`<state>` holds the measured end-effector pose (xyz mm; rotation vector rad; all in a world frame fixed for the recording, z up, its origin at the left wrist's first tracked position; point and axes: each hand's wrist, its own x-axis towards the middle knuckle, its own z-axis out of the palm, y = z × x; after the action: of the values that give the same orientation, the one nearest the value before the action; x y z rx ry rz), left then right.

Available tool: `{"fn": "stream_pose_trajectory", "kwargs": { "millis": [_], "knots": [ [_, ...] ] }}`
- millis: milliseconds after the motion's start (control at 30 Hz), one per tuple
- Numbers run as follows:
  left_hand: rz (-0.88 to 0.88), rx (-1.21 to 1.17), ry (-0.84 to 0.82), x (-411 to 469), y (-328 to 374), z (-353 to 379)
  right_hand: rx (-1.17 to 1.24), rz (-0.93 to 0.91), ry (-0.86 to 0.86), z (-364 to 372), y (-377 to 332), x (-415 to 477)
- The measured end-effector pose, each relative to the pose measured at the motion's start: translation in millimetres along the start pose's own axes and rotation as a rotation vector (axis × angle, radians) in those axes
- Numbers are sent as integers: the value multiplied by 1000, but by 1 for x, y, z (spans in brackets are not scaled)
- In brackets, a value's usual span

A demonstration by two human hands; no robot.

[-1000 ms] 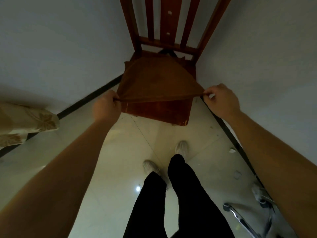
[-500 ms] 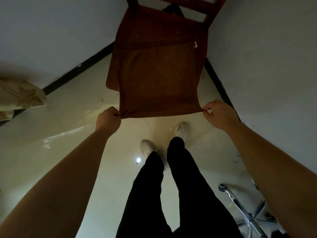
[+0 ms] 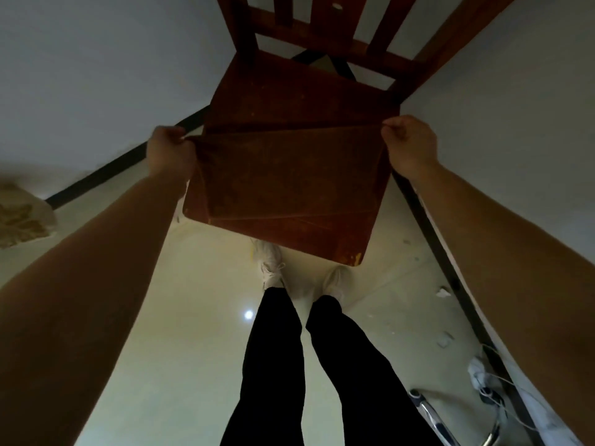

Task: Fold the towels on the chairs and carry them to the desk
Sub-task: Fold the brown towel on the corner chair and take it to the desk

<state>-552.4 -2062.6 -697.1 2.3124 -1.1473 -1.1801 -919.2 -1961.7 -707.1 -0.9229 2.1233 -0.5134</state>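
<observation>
Fingers (image 3: 183,140) of the left hand (image 3: 169,154) and right hand (image 3: 409,143) are curled tight on the two corners of one towel edge, each pinching the cloth.

Floor (image 3: 193,333): pale glossy tile, with a light reflected beside the person's black trouser legs.

Chair (image 3: 325,30): dark wood with a slatted back, set in the corner of two walls. The bare rear of its seat shows beyond the held edge.

Towel (image 3: 289,178): brown, close to the seat's colour. It lies across the front of the seat, its held edge stretched taut from hand to hand about halfway back.

Change: a second ago this edge was held at the seat's front. Half a second ago it was drawn out toward the person with the cloth spread open. Both hands have since carried it forward over the seat, so the towel now appears doubled, with a diagonal crease across its near part.

Judged meaning: the first fold is being laid but is not yet pressed or released. Further folds and the carry to the counter, which is out of view, remain.

Patterned cloth (image 3: 22,217): pale, at the left edge. Whether it is another towel cannot be told.

Swivel base (image 3: 431,416): chrome, lower right, well apart from the chair.

Shoes (image 3: 272,265): white, just under the seat's front edge.
</observation>
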Motion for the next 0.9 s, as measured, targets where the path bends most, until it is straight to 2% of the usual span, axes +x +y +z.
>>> {"fn": "stream_pose_trajectory", "kwargs": {
  "millis": [200,367,433,467,500,533,633,667,767,900],
  "knots": [
    [112,134,0,51,9,42,-74,40,76,35,12,50],
    [145,204,81,50,10,55,-56,155,228,49,1,40],
    [250,320,183,37,2,58,-76,228,225,50,-2,23],
    [356,372,210,28,-1,60,-98,255,197,51,-3,13],
    [490,430,176,20,-4,63,-121,279,162,52,-3,4],
    [637,506,54,11,-4,67,-139,301,118,53,-3,-3],
    [1034,908,-468,-5,-1,84,-222,341,-22,56,0,-12],
    [1093,1040,-558,-6,3,91,-251,340,-62,55,2,-12],
    [1054,1226,-608,-1,13,109,-235,327,-171,51,5,-12],
    [990,1284,-626,2,18,118,-81,360,-259,43,9,-6]
  ]
}}
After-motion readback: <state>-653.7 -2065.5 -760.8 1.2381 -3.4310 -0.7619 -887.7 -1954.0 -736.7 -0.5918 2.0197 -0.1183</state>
